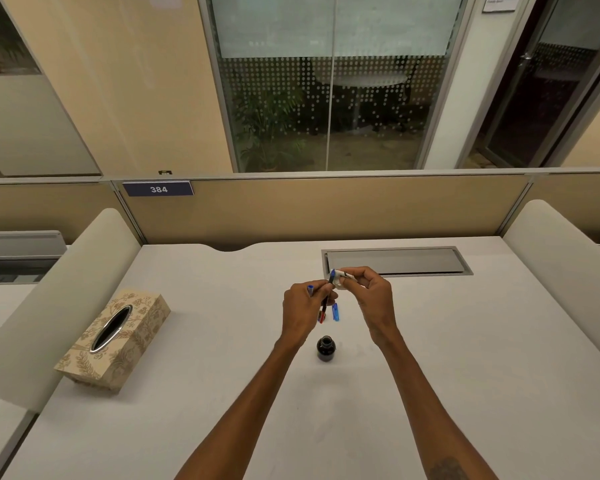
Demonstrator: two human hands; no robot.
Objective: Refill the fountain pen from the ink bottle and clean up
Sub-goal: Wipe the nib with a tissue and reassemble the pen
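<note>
1. Two hands are raised above the tabletop (222, 341), close together over its middle: the left hand (305, 308) and the right hand (373, 296).
2. One fountain pen (325, 299) is held between them, tilted, upper end toward the right hand. It is a thin dark shaft, blue at the top and red at the lower end, which hangs just above the tabletop.
3. The left hand's fingers (321, 292) are curled and pinch the pen's shaft. A small blue piece (310, 289) also sticks out of this hand; I cannot tell what it is.
4. One wad of white tissue (343, 279) is pinched in the right hand's curled fingers (355, 273), against the pen's upper end.
5. One blue part (335, 312) lies on the tabletop under the hands, just beside the pen's red end.
6. One ink bottle (326, 348), small, dark and round, stands upright nearer the person, between the forearms. Its mouth looks open.
7. One patterned tissue box (115, 341) sits on the tabletop, well apart to the left.
8. One grey hatch (413, 261) is set into the tabletop beyond the right hand.
</note>
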